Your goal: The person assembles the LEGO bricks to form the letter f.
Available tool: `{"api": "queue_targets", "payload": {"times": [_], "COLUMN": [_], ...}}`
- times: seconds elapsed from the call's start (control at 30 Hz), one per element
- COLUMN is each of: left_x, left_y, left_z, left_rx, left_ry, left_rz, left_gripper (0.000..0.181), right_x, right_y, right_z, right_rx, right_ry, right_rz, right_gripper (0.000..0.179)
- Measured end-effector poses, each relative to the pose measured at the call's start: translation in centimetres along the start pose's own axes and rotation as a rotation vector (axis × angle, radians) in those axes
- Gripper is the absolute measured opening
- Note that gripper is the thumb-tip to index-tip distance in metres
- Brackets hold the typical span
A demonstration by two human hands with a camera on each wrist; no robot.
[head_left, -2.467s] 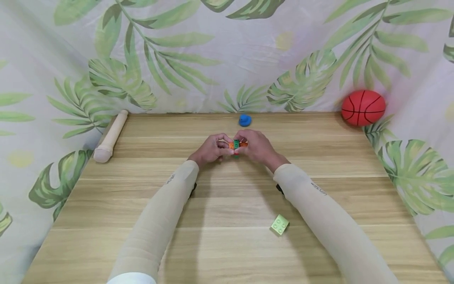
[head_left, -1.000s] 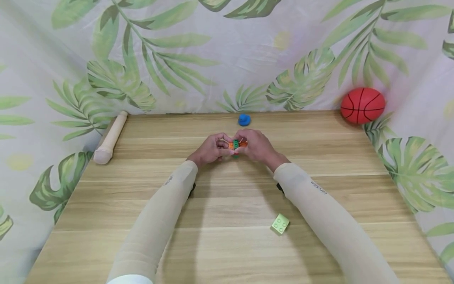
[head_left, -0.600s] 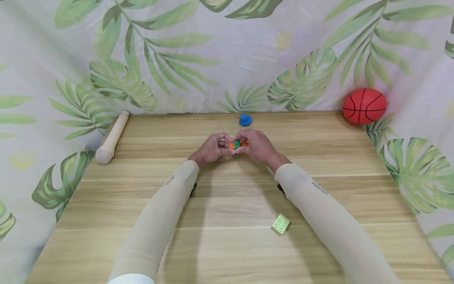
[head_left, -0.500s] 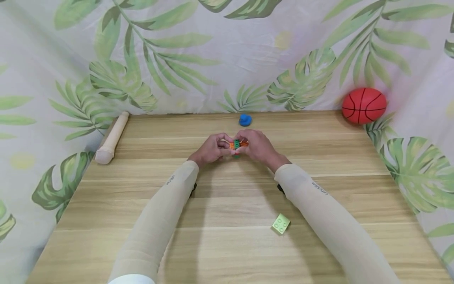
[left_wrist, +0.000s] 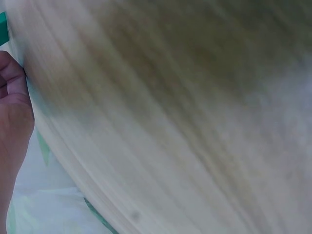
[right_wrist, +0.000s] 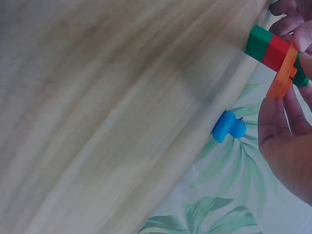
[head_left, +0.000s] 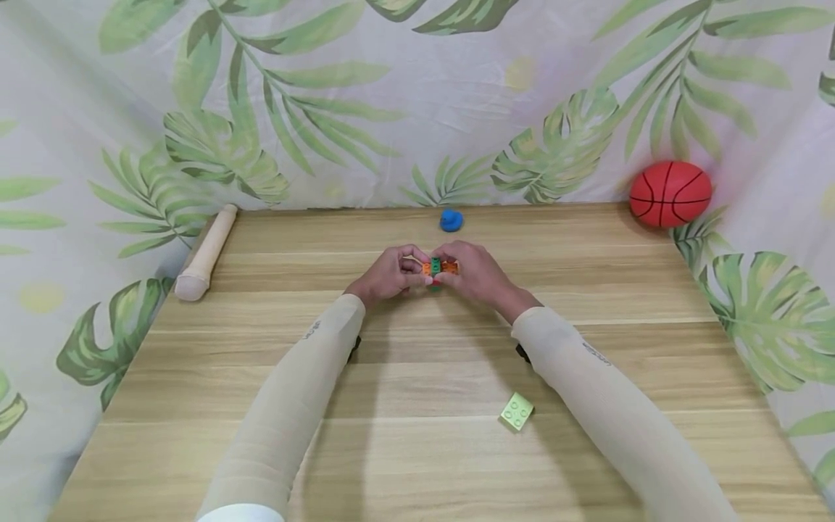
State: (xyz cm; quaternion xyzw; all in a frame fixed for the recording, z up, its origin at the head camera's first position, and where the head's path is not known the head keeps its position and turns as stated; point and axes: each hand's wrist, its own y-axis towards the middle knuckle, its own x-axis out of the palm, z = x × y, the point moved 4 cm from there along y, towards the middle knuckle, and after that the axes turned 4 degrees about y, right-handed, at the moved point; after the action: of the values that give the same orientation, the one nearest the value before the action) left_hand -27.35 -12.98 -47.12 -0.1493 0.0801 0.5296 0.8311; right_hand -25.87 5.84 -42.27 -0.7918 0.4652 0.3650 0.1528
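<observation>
A small stack of toy bricks stands between both hands at the far middle of the table. In the right wrist view it has a green brick (right_wrist: 258, 42) at the bottom, a red brick (right_wrist: 276, 51) above, then a flat orange piece (right_wrist: 282, 80) crossing it. Another green brick (head_left: 435, 266) sits on top. My left hand (head_left: 389, 273) pinches the orange piece's left end between thumb and fingers. From the right, my right hand (head_left: 481, 271) has thumb and fingertips at the upper green brick's sides, the orange piece's other end showing between them. Fingers partly cover the stack.
A blue toy duck (head_left: 451, 220) sits behind the stack near the table's back edge. Nearer lies a light green brick (head_left: 517, 412). A pale wooden-looking club (head_left: 207, 254) lies at the left edge, and a red ball (head_left: 670, 194) is at the back right corner.
My right hand has shifted slightly right and toward me, uncovering more of the orange piece's right end. My left hand keeps its hold in the same place.
</observation>
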Motion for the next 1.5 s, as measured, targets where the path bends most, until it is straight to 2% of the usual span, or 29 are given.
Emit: {"api": "queue_targets", "payload": {"times": [0.27,0.47,0.53,0.73,0.9,1.03,1.2,1.27,1.37,1.5], "left_x": [-0.1,0.1,0.0,0.0,0.1,0.1,0.1,0.0,0.1,0.1], "left_y": [0.0,0.0,0.0,-0.1,-0.1,-0.1,-0.1,-0.1,0.0,0.0], "left_z": [-0.1,0.0,0.0,0.0,0.0,0.0,-0.2,-0.2,-0.2,-0.3], "left_rx": [-0.019,-0.011,-0.011,-0.017,-0.015,-0.013,-0.015,-0.016,-0.017,-0.015], "left_ry": [0.002,0.006,0.008,0.01,-0.009,-0.017,-0.024,-0.025,-0.025,-0.027], "left_rz": [-0.008,-0.002,0.001,0.004,-0.002,0.0,-0.004,-0.005,-0.007,-0.01], "left_gripper": [0.032,0.028,0.028,0.031,0.031,0.031,0.032,0.032,0.032,0.032], "right_x": [-0.2,-0.6,-0.8,-1.4,-1.6,-1.5,-0.9,-0.6,-0.4,-0.3], "right_y": [-1.5,-3.5,-4.5,-7.8,-10.3,-12.1,-14.0,-14.6,-15.2,-15.6], "right_z": [0.7,2.3,2.9,4.9,5.2,4.5,3.5,3.3,3.0,2.6], "right_rx": [0.015,0.082,0.078,0.063,0.067,0.03,-0.114,-0.167,-0.2,-0.182], "right_ry": [0.018,0.076,0.1,0.152,0.23,0.263,0.29,0.298,0.295,0.283], "right_rz": [-0.072,-0.176,-0.23,-0.375,-0.532,-0.688,-0.841,-0.866,-0.873,-0.862], "right_gripper": [0.054,0.069,0.066,0.04,0.042,0.05,0.062,0.064,0.062,0.058]}}
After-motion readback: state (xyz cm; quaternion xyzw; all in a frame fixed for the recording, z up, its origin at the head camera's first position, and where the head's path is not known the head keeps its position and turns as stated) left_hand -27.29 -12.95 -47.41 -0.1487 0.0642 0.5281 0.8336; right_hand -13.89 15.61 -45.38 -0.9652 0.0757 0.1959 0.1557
